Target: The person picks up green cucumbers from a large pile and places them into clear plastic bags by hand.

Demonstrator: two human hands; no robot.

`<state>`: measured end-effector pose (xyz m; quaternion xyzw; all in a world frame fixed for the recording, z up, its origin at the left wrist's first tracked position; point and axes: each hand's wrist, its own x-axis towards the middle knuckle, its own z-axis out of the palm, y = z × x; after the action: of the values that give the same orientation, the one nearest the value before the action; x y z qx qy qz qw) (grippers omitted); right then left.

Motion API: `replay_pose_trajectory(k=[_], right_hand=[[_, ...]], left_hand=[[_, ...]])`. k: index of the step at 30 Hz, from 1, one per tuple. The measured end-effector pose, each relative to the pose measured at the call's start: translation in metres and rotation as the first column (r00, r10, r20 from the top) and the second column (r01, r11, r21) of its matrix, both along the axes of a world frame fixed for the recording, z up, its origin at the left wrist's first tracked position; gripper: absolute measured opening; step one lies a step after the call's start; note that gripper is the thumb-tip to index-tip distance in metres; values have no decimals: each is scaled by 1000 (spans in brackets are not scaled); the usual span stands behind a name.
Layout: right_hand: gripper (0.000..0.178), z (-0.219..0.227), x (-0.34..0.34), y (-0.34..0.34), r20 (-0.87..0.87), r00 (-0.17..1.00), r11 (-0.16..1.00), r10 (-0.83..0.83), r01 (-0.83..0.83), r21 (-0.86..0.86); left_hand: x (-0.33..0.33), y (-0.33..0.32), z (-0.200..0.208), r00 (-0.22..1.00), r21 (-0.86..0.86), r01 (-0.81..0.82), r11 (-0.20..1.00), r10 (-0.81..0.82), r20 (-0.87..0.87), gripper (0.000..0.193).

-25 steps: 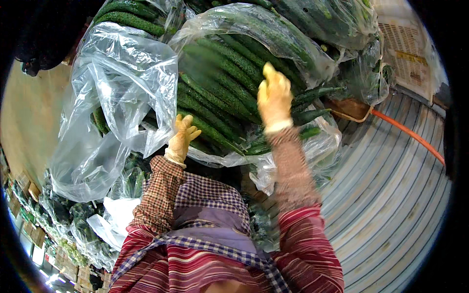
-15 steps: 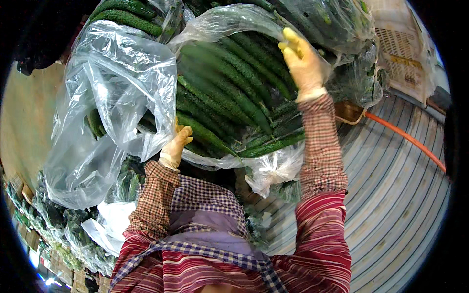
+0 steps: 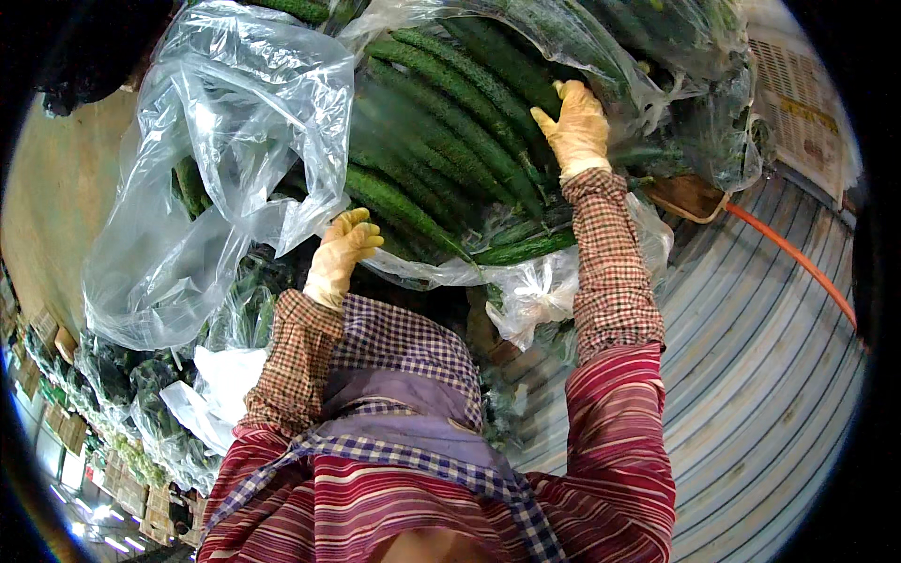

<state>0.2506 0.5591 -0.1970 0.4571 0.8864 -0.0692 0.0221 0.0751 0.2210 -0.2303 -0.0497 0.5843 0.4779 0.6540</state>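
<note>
The gloved right hand (image 3: 580,136) has shifted inward from beside the bag's upper rim to the right-hand ends of the green cucumbers (image 3: 455,117). The left hand (image 3: 343,255) stays by the lower corner of the loose clear plastic (image 3: 258,103).

The cucumbers lie side by side in an open clear bag (image 3: 422,272), in front of the person. The right hand's fingers are partly bent, with the thumb spread away from them; contact with the cucumbers is hard to judge. The left fingers curl inward, but I cannot tell whether they pinch the plastic.

Light pressure along the cucumbers probably serves better than pushing at their tips, which may snap. Keeping the left hand low and the loose plastic clear of the row should help, since thin plastic likely snags and creases easily.
</note>
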Motion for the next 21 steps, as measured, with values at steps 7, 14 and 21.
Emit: replay_pose_trajectory(k=[7,14,21], right_hand=[[62,53,10,-91,-309,930,965,200,-243,-105],[45,28,-11,-84,-311,936,984,166,-134,119],[48,11,-17,-54,52,999,970,1,12,-241]], left_hand=[[26,73,63,952,349,-194,917,91,291,59],[35,107,37,749,88,-572,816,475,463,34],[29,98,37,603,222,-661,717,332,726,58]])
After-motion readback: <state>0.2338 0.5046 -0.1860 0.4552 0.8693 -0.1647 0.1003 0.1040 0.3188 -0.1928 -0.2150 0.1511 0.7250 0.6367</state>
